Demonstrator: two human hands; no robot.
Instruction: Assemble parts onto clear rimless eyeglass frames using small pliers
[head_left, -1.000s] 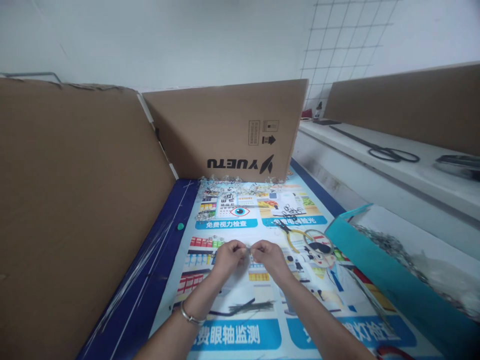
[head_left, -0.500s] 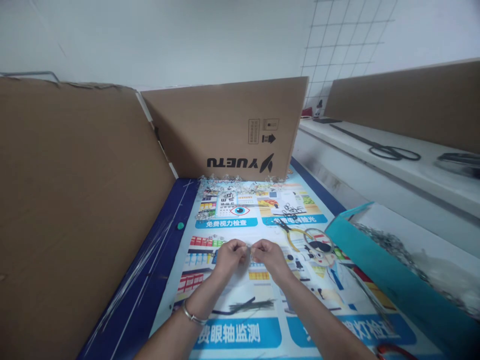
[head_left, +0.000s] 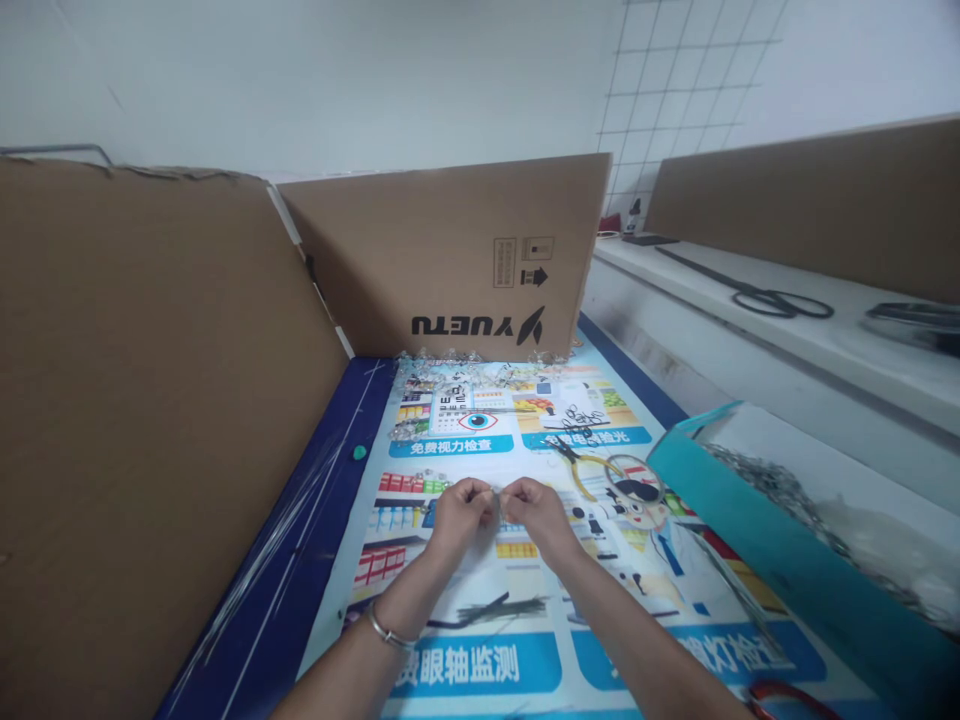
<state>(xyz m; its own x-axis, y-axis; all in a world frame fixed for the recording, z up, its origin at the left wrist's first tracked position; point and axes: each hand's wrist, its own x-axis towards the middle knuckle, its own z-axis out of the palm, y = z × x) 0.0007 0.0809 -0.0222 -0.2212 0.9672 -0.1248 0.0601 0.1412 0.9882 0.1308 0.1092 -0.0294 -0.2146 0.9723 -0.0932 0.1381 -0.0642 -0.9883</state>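
Note:
Over the middle of the printed sheet, my left hand (head_left: 463, 512) and my right hand (head_left: 538, 510) meet with thumbs and forefingers pinched. Whatever sits between the fingertips is too small to make out. Below them on the sheet lies a bundle of short dark wires (head_left: 502, 608). Yellow-handled pliers (head_left: 585, 470) rest to the right of my right hand, beside a clear round dish (head_left: 634, 478). Farther off is a small pile of dark wire loops (head_left: 583, 420). Clear glassy pieces (head_left: 480, 370) line the sheet's far edge.
Cardboard panels (head_left: 450, 250) wall off the back and left. A teal box (head_left: 795, 540) of metal pieces stands at the right. Long thin wires (head_left: 262, 550) lie along the left, near a small green lump (head_left: 359, 453). Scissors (head_left: 772, 300) lie on the white ledge; red handles (head_left: 787, 692) show at bottom right.
Both hands stay pinched together in nearly the same place. The whole view has shifted very slightly; nothing else has visibly moved.

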